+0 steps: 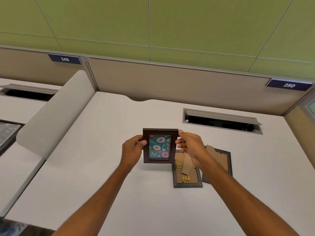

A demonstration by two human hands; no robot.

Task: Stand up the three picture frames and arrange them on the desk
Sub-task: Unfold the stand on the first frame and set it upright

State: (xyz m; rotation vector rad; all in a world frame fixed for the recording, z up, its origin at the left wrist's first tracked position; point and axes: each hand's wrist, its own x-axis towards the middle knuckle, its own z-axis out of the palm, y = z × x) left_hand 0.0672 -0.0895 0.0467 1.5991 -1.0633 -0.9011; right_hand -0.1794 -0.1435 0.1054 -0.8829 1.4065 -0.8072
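Note:
A dark brown picture frame (160, 146) with a doughnut picture is held upright above the white desk (102, 159), its front facing me. My left hand (132, 151) grips its left edge and my right hand (190, 146) grips its right edge. Two grey frames lie face down on the desk to the right. The nearer grey frame (187, 178) shows its brown backing, gold clips and a raised cardboard stand. The farther grey frame (219, 160) lies partly under my right forearm.
An open cable hatch (221, 120) is set into the desk at the back right. A beige divider panel (52, 113) borders the desk on the left. A beige partition (170, 82) with number plates 249 and 250 runs along the back.

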